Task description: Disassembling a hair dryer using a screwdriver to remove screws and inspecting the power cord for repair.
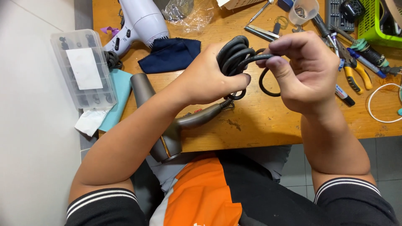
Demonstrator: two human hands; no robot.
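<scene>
Wooden worktop (259,121), seen from above, cluttered along its far edge. Largest item under the hands: a grey hair dryer (167,125) lying across the near edge, barrel pointing away to the left, rear end overhanging toward the person's lap. Its handle runs right and ends in a ribbed strain relief, from which a black cord (234,54) rises into the hands.

Left hand (209,79): fingers wrapped round the bundled coils of the cord, grip pressed together on the bundle, thumb tip at a lower loop. Right hand (305,71): thumb and forefinger pinching a strand of the same cord just beside the bundle, with one loose loop hanging below the thumb. Both hands are held above the worktop, close together.

Behind the left hand: a white hair dryer (140,23) with a dark blue cloth (167,54) touching its nozzle. At the left edge, a clear plastic parts box (83,69) resting partly on a teal sheet (119,100). To the right, yellow-handled pliers (356,73), markers and a screwdriver, near a green basket (379,25). A crumpled clear bag (188,14) lies at the far edge.
</scene>
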